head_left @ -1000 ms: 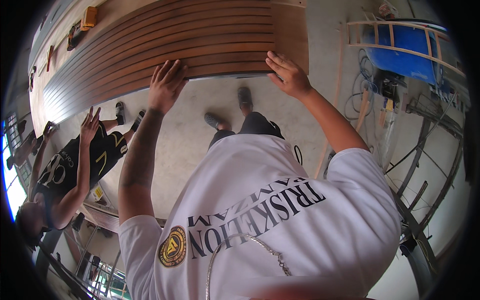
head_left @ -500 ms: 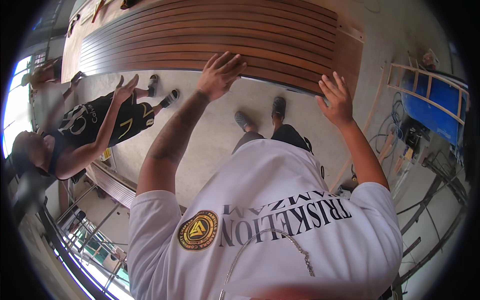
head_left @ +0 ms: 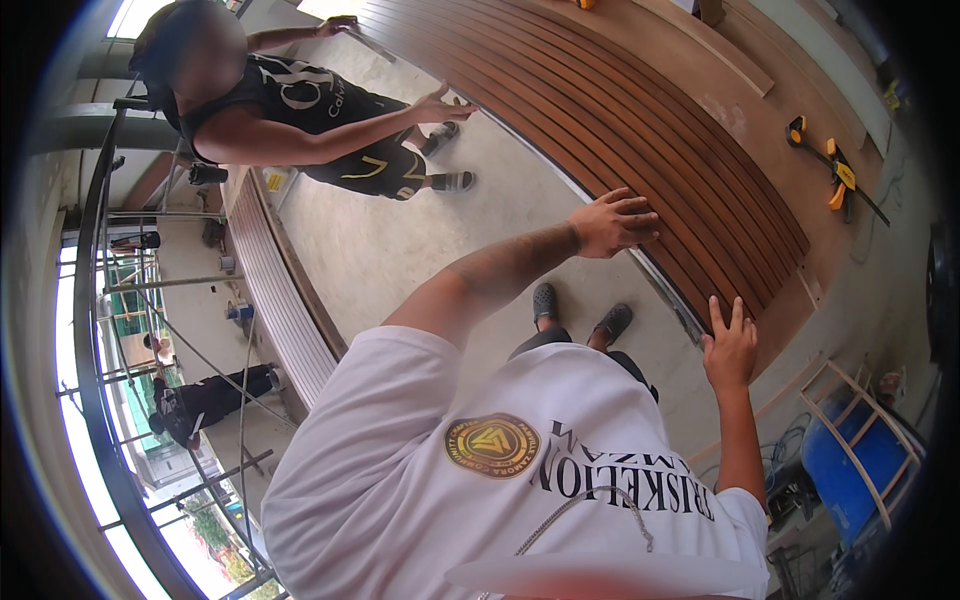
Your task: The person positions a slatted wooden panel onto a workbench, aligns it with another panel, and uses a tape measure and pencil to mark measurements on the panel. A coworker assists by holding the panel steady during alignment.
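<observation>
Brown slatted panel [head_left: 630, 125] lies on the worktop [head_left: 772, 132], long axis running ten o'clock to four. Along its near edge, the right hand [head_left: 731, 345] is nearest the four-o'clock end, the left hand [head_left: 612, 224] towards ten; both spread, gripping nothing.

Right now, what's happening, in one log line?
left hand: open, on slatted brown panel | right hand: open, at panel's corner | nearby: co-worker, yellow-black clamp

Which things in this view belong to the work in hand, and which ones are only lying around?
Seems in use:
Brown slatted panel, with the left hand and right hand at its near edge
Wooden board under it

Seems only lying around:
Black-and-yellow bar clamp
Blue container
Ladder-like wooden frame
</observation>
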### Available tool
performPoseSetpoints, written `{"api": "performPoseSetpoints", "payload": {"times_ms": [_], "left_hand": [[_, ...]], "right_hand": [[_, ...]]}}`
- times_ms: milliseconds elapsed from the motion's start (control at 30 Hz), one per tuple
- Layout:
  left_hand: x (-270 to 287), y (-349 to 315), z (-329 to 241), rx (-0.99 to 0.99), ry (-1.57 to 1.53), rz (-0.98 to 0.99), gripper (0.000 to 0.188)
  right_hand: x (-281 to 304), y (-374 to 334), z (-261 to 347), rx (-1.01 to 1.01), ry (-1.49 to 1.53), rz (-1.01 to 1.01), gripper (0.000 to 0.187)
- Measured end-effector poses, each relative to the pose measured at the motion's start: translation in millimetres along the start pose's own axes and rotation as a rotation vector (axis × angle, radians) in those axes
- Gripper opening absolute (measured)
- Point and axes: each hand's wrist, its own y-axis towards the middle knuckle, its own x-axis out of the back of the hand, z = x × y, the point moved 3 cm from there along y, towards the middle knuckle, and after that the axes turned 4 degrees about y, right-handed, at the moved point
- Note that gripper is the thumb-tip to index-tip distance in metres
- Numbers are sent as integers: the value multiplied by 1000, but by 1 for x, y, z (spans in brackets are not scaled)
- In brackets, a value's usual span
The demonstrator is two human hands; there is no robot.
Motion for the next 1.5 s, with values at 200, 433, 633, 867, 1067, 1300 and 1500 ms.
{"api": "performPoseSetpoints", "payload": {"times_ms": [200,433,633,867,1067,1300,1500], "left_hand": [[-5,-2,-1,-31,62,11,49],[-5,-5,0,-22,0,-71,46],[-5,-5,3,-55,-7,-98,45],[20,-1,24,-122,-199,11,50],[66,-70,150,591,-363,-555,42],[49,-197,319,1495,-824,-1108,36],[49,-186,350,1579,-964,-1211,63]], "right_hand": [[1,14,0,98,-34,-36,75],[0,37,22,39,97,107,81],[-4,37,16,86,53,61,78],[-10,32,19,16,113,47,77],[-3,30,22,-24,138,79,77],[5,32,29,-86,146,114,76],[9,31,35,-123,221,106,77]]}}
